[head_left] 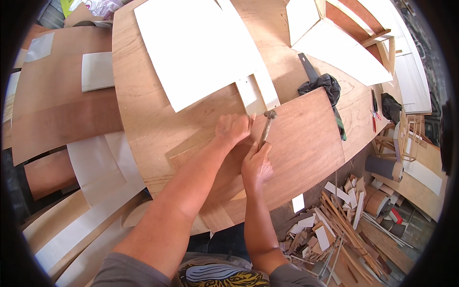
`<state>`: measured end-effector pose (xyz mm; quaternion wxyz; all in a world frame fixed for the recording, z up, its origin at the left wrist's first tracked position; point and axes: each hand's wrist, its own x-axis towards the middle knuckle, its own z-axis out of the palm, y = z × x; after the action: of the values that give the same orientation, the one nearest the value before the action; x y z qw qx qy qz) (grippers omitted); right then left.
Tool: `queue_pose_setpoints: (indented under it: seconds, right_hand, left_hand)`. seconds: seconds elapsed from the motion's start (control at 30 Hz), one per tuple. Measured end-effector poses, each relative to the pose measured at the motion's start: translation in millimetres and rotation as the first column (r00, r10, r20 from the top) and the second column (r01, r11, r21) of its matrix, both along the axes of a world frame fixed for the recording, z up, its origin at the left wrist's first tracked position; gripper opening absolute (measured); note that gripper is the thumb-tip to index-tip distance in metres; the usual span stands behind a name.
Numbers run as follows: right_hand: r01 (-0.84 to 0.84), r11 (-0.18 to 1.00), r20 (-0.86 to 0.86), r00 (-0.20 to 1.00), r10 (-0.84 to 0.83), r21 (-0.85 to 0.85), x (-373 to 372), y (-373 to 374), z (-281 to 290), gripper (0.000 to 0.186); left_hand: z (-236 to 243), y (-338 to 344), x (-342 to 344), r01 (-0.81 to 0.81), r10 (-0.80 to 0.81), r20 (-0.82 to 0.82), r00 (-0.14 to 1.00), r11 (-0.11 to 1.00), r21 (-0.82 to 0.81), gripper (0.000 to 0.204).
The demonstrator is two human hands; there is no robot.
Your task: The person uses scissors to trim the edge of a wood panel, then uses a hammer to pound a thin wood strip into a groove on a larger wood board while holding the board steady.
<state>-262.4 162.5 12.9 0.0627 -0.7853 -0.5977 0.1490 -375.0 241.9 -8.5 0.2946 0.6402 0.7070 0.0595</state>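
My right hand (258, 162) grips a small hammer (267, 129) by its handle. The hammer's metal head is just right of my left hand (234, 128). That hand is closed at the near end of a narrow gap in the white panel (201, 52), and what its fingers pinch is too small to tell. A wooden strip (242, 98) runs along the gap's edge. Under both hands lies a reddish-brown plywood sheet (301, 138), on top of a larger plywood tabletop (143, 143).
A handsaw (308, 67) and crumpled black plastic (325, 83) lie at the sheet's far edge. Beyond them stands a white-panelled wooden frame (344, 52). Red-handled pliers (374, 119) rest at the right edge. Wood offcuts (320, 234) are heaped on the floor; more boards (67, 91) lie left.
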Motion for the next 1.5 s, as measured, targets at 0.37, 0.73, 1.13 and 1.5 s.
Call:
queue_pose_setpoints:
  seconds: [0.37, 0.73, 1.13, 1.5]
  right_hand:
    - [-0.037, 0.994, -0.051, 0.998, 0.043, 0.101, 8, -3, 12, 0.028]
    - [0.006, 0.961, -0.24, 0.969, 0.062, 0.275, 14, -6, 17, 0.028]
    - [-0.13, 0.991, -0.031, 0.991, 0.13, 0.003, 20, 0, 14, 0.029]
    - [-0.098, 0.988, -0.025, 0.995, 0.102, 0.122, 23, 3, 23, 0.026]
  left_hand:
    - [-6, -2, -3, -0.012, 0.01, 0.02, 1.0, 0.998, 0.067, 0.064]
    - [3, -1, -3, -0.02, 0.02, 0.043, 0.999, 1.0, 0.001, 0.064]
    - [-2, -3, -1, -0.013, 0.013, 0.026, 1.0, 1.0, -0.005, 0.064]
    - [-2, -6, -3, -0.015, 0.015, 0.002, 1.0, 0.997, 0.074, 0.063]
